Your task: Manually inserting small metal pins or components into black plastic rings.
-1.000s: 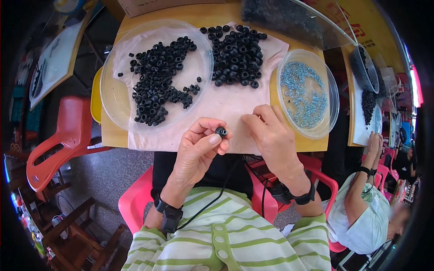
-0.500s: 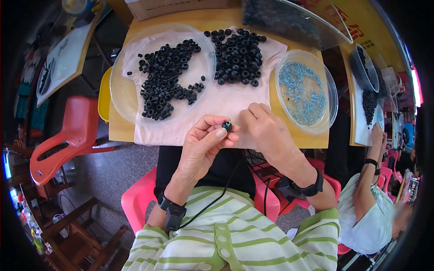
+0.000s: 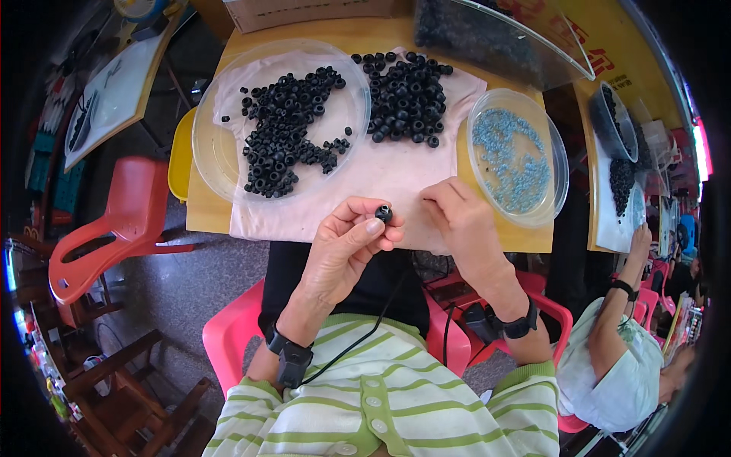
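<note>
At the near edge of the wooden table (image 3: 205, 217), just above the person's lap, the left hand (image 3: 346, 247) pinches a small black rubber ring (image 3: 383, 212) between thumb and fingertips, its hole turned up toward the head camera. The right hand (image 3: 464, 228) sits just beside it to the right, fingers curled loosely downward over the pale cloth (image 3: 381, 171); I cannot tell whether anything is held between them. The two hands are near each other but not touching.

The cloth covers the middle of the table. On its left half stands a large clear round dish (image 3: 221, 152) with a scatter of black rings (image 3: 285, 129) inside. Directly on the cloth, toward the far edge and right of the dish, lies a second heap of black rings (image 3: 407, 95). At the right edge of the table a smaller clear dish (image 3: 554, 148) holds small light-blue pieces (image 3: 510, 160). A clear box (image 3: 495, 34) of dark parts sits at the far right corner.

Both wrists carry dark bands, and a thin black cable (image 3: 358, 335) runs down from the left hand's side across the striped green-and-white shirt (image 3: 396, 396). A red plastic chair (image 3: 114, 228) stands to the left of the table. At the right, another person's arm (image 3: 620, 289) reaches toward a neighbouring table with more black parts.
</note>
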The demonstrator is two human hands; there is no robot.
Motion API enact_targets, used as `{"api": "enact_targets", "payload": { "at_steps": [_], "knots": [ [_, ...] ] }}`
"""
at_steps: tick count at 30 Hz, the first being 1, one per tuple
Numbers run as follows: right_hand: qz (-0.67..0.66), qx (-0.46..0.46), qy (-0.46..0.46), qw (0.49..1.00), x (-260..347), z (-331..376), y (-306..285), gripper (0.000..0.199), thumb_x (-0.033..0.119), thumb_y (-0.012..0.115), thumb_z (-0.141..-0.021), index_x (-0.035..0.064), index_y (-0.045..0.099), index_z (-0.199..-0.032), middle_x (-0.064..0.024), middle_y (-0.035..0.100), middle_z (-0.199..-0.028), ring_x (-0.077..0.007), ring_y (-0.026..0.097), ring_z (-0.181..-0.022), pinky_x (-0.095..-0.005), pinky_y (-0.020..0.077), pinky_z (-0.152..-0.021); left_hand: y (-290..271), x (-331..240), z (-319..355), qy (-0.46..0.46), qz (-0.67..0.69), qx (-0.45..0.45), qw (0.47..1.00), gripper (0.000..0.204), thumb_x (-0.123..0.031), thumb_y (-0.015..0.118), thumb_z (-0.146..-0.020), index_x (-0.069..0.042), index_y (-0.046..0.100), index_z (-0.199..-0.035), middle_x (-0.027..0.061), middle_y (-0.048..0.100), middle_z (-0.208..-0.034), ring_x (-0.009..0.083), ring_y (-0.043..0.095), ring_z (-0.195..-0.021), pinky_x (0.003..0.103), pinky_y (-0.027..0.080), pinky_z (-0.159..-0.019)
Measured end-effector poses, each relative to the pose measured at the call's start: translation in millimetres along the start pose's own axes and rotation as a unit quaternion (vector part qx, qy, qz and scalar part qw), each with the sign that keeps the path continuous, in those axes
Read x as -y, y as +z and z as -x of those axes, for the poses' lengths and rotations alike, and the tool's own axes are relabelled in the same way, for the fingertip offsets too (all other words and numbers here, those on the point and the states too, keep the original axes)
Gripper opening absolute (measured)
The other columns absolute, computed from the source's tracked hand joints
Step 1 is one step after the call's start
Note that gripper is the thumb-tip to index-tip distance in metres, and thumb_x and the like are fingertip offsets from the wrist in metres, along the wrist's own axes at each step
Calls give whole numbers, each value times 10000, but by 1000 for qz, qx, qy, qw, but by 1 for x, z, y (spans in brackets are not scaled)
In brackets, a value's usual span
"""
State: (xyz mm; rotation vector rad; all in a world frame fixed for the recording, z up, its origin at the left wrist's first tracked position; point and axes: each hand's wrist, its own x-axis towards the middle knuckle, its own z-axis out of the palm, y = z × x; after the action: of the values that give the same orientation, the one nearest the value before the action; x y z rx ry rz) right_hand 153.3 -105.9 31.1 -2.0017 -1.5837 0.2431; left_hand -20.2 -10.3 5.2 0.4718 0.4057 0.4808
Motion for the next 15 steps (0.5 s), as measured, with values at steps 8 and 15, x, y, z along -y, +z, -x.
{"api": "enact_targets", "payload": {
  "at_steps": [8,15],
  "knots": [
    [-549,30,187,814,-3,-2,-19,150,52,704,-853,-13,674,-984,-21,664,-847,-33,534,-605,-165,423,-532,-3,4,-1,4,-21,15,1000,166,-46,624,-906,-19,590,-1066,149,669,-1017,162,672,-847,259,554,-768],
    [-547,21,169,820,10,-4,-24,151,32,701,-848,-22,669,-986,-38,661,-847,-37,545,-636,-171,438,-545,10,3,-4,2,-55,39,998,154,-3,623,-893,4,595,-1044,143,668,-995,169,670,-850,276,562,-763]
  ]
}}
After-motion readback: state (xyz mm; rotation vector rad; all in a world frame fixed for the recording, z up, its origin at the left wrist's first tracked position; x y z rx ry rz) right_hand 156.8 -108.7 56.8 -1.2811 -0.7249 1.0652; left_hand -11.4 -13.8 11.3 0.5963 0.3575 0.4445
